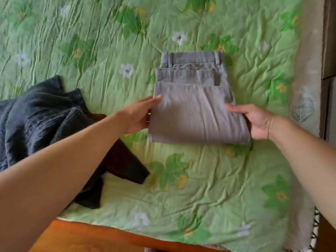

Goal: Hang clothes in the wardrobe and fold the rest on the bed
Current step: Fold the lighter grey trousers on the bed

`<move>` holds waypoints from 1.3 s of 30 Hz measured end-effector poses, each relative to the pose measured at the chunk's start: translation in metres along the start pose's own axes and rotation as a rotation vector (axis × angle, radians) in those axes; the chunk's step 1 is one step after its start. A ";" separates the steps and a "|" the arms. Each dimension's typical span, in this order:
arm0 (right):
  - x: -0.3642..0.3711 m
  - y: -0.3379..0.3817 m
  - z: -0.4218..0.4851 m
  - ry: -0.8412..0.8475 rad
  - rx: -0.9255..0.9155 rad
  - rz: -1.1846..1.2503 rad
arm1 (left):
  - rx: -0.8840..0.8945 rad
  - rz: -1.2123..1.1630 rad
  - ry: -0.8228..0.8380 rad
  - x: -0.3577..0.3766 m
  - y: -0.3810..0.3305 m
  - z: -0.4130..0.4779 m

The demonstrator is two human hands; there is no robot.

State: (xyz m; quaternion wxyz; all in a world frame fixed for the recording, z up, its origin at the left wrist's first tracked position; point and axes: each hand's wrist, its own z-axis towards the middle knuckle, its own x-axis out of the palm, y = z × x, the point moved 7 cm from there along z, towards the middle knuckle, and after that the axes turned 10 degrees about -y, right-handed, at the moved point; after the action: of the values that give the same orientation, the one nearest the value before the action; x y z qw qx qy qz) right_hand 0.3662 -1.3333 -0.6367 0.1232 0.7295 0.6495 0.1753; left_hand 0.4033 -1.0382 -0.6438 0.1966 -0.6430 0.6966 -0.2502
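Grey trousers [196,106], folded into a thick rectangle with the waistband at the far end, lie on the green flowered bedspread [209,188]. My left hand [140,115] holds the bundle's left edge, thumb on top and fingers hidden under the cloth. On the right edge my right hand [254,120] grips the fold the same way, thumb lying over the top layer. The near part of the bundle seems slightly raised off the bed.
A dark knitted sweater [36,113] lies crumpled at the left, with a dark brown garment [123,164] partly under my left forearm. The bed's wooden frame [87,237] runs along the near edge. Furniture [329,51] stands beyond the bed's right side.
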 end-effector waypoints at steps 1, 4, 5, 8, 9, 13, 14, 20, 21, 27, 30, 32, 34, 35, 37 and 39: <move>0.000 -0.011 0.005 0.042 0.087 -0.045 | -0.043 -0.032 0.060 0.002 0.011 0.005; -0.001 -0.053 0.011 0.138 0.285 -0.130 | -0.096 -0.032 0.144 0.004 0.050 -0.006; 0.001 -0.065 0.010 0.157 0.303 -0.131 | -0.083 0.007 0.148 0.003 0.061 -0.013; 0.002 -0.079 0.011 0.160 0.262 -0.081 | 0.042 0.116 0.132 0.002 0.078 -0.024; 0.001 -0.080 0.011 0.152 0.241 -0.076 | 0.085 0.145 0.114 0.003 0.077 -0.026; 0.001 -0.074 0.005 0.157 0.203 -0.118 | 0.154 0.197 0.066 0.005 0.063 -0.037; 0.002 -0.075 0.002 0.158 0.197 -0.125 | 0.142 0.182 0.067 0.003 0.064 -0.041; 0.008 -0.150 -0.022 0.033 0.326 -0.111 | -0.069 0.286 0.032 -0.003 0.133 -0.069; 0.007 -0.159 -0.023 -0.016 0.314 -0.090 | -0.029 0.324 0.004 -0.001 0.136 -0.071; -0.001 -0.141 -0.035 -0.206 0.081 -0.022 | 0.168 0.327 -0.169 0.001 0.109 -0.084; -0.011 -0.105 -0.042 -0.229 -0.080 -0.050 | 0.243 0.273 -0.210 0.004 0.072 -0.088; -0.014 -0.068 -0.038 -0.257 -0.209 -0.069 | 0.285 0.250 -0.236 0.005 0.039 -0.076; -0.018 -0.031 -0.023 -0.319 -0.313 -0.112 | 0.332 0.274 -0.271 0.006 0.006 -0.052; -0.017 -0.015 -0.015 -0.349 -0.357 -0.162 | 0.345 0.312 -0.291 0.006 -0.005 -0.037; -0.014 0.007 0.007 -0.393 -0.424 -0.343 | 0.329 0.439 -0.333 0.007 -0.017 -0.005; -0.013 0.014 0.023 -0.501 -0.487 -0.575 | 0.299 0.560 -0.418 0.003 -0.018 0.014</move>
State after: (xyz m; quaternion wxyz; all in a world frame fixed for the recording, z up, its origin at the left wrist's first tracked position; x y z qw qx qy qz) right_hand 0.3872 -1.3465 -0.6533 0.4881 0.4893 0.7158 0.0997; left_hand 0.4254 -1.0432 -0.6443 0.4869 -0.4292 0.7460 -0.1489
